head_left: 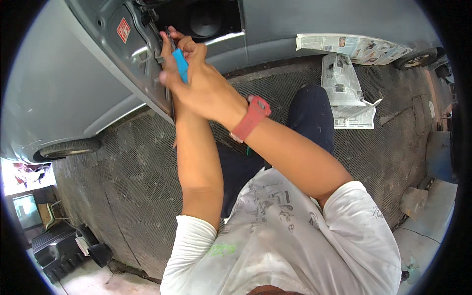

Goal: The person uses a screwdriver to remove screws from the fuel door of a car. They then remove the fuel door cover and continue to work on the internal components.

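Note:
Both my hands meet at the inner edge of an open grey car door (123, 64). My right hand (206, 88), with a red watch (254, 118) on its wrist, is closed around a blue-handled tool (181, 64); the working end is too small to make out. The thumb is slightly blurred. My left hand (167, 51) lies just beyond it, partly covered by the right. Its bent fingertips are at a thin dark piece beside the door edge, and what they grip cannot be made out. A dark round speaker (205, 22) shows in the opening behind my hands.
Newspaper sheets (354, 46) cover part of the grey car body at the right, and more newspaper (342, 88) hangs down onto the ridged dark floor mat (132, 172). My knee (312, 115) is below the car side. A black case (56, 248) stands at the lower left.

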Available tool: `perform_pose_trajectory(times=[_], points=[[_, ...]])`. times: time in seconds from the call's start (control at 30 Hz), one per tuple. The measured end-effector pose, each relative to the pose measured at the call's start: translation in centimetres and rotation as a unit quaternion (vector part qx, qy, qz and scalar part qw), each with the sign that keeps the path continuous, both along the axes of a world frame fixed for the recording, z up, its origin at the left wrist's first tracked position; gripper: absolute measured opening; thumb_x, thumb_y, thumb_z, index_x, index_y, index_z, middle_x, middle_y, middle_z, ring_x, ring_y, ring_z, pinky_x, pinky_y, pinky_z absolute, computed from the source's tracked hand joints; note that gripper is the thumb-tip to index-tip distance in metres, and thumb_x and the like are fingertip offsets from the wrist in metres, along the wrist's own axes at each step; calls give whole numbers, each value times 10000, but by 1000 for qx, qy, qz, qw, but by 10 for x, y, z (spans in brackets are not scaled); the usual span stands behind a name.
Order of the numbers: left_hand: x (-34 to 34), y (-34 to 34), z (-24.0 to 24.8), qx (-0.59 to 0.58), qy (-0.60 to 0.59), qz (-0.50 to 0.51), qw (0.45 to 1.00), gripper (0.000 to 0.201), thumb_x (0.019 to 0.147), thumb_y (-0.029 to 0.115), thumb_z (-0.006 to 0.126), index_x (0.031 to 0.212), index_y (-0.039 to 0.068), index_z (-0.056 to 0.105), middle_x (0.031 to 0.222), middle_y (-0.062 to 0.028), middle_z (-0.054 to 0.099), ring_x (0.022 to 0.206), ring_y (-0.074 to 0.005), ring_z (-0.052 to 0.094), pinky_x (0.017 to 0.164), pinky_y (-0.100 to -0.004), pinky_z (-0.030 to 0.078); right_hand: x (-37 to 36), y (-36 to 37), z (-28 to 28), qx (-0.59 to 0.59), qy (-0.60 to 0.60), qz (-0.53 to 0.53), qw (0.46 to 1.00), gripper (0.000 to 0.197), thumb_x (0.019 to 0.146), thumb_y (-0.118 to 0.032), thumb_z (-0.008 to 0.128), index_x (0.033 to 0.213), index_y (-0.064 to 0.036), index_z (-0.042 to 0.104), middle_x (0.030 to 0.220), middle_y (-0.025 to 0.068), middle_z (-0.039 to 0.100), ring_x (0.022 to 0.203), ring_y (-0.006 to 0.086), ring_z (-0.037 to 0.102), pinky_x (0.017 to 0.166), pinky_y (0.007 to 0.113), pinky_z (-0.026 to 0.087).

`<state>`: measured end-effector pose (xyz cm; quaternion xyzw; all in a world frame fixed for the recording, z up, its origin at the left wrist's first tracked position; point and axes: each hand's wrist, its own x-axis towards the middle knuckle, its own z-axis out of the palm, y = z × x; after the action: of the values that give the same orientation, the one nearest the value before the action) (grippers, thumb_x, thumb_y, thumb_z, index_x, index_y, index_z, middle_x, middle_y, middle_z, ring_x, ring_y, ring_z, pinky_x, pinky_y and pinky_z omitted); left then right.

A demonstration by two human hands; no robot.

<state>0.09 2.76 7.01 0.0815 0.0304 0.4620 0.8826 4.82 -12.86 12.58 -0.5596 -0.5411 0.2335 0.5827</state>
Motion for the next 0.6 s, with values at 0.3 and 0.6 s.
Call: perform_pose_trajectory(times=[0.3, 0.6], points=[[4, 4, -13, 33, -64, -31, 997, 270, 1002, 321, 808, 1087, 73, 745, 866, 16, 709, 651, -88, 445, 604, -237, 378, -8, 9, -11, 15, 169, -3, 986, 541, 1022, -251, 691, 1320, 65, 369, 1165, 381, 630, 776, 524, 725, 717, 564, 591], [14, -11, -4, -4, -50, -10, 999, 334, 993, 377, 815, 1155, 95, 738, 875, 57, 682, 647, -74, 347, 581, -242, 334, -7, 29, -21, 44, 236, -34, 970, 553, 1062, -289, 634, 1335, 120, 383, 1107, 393, 703, 885, 540, 748, 822, 544, 608]])
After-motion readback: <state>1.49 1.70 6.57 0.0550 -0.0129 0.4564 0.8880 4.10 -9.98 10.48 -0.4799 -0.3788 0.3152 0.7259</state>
